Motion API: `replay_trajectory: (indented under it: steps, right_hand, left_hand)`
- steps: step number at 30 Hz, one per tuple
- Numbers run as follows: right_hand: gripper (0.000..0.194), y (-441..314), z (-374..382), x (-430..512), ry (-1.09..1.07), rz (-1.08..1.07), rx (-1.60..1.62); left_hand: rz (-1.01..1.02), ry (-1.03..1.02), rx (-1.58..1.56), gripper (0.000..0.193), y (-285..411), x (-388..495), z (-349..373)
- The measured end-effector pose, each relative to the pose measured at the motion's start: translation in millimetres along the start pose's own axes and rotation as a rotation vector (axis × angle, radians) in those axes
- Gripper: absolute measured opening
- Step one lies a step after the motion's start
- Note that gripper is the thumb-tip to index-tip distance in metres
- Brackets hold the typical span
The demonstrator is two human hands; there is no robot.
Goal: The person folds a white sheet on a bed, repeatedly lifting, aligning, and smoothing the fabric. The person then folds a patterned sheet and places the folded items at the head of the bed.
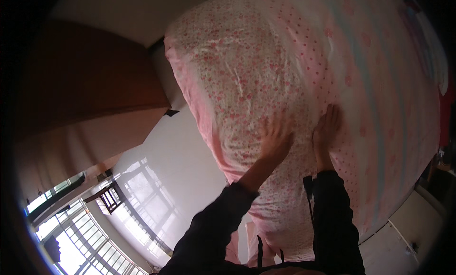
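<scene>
A pink quilt or bed cover (242,79) with small red prints spreads before me, dotted and striped in its right part. My left hand (276,136) lies on the finely printed part, palm down with fingers apart, slightly blurred. Close to its right, my right hand (327,127) rests on the cloth near the dotted band, fingers fairly close together. Neither hand appears to grip the fabric. Small creases run through the cloth around the left hand and along the near left edge.
A brown wooden cabinet or similar piece of furniture (96,79) stands at the left. Below it, the glossy pale floor (178,147) reflects a barred window (89,236). A small wooden stool or chair (109,200) is near the window. Folded-looking fabric (433,50) lies at the far right.
</scene>
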State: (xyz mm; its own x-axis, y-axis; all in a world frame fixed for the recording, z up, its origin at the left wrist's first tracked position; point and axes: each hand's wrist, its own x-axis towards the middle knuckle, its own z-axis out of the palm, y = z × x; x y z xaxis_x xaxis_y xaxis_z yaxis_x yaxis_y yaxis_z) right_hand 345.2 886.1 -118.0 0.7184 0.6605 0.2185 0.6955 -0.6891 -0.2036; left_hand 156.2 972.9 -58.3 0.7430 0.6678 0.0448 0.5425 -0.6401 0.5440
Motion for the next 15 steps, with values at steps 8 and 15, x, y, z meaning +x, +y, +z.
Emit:
replay_trajectory:
  steps: [8,15]
  right_hand:
    - [0.046,-2,-8,6,0.098,-0.042,0.003]
    - [0.047,-6,-14,8,0.027,0.043,0.058]
  left_hand:
    - [-0.450,0.262,0.298,0.056,-248,41,-97]
    - [-0.228,0.463,-0.005,0.051,-193,72,-84]
